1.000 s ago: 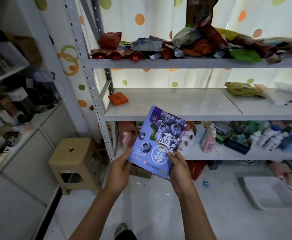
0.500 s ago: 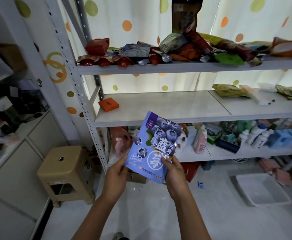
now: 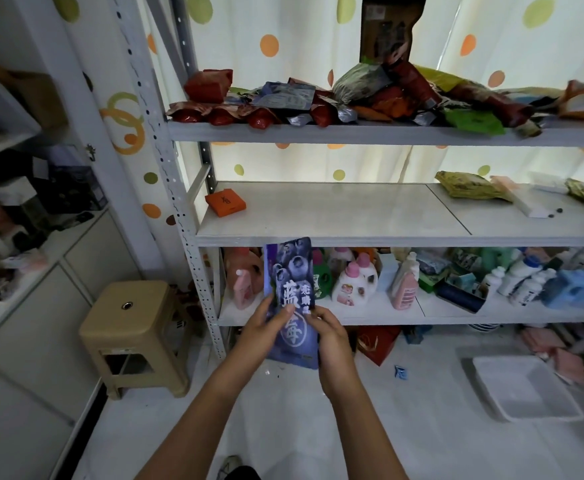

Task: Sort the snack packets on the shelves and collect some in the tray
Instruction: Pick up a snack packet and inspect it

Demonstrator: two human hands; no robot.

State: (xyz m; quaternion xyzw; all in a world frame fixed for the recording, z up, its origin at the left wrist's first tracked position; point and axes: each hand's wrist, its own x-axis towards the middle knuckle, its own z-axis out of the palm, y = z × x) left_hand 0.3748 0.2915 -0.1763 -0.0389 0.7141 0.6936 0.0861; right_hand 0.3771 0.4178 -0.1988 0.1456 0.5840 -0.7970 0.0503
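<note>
Since a second ago, the blueberry packet (image 3: 292, 299) has turned upright and narrower, raised just below the middle shelf (image 3: 335, 216). Left hand (image 3: 266, 327) and right hand (image 3: 332, 336) both pinch its lower half. It looks bound for that shelf, not the tray (image 3: 526, 388) on the floor, well to the shelf's lower right.

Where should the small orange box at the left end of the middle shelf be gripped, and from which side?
Pinch the orange box across its two opposite side edges, fingers coming in from the open shelf front and above. It lies flat on the middle shelf with bare shelf around it, so a low, flat shape likely leaves only its edges to grip.
</note>
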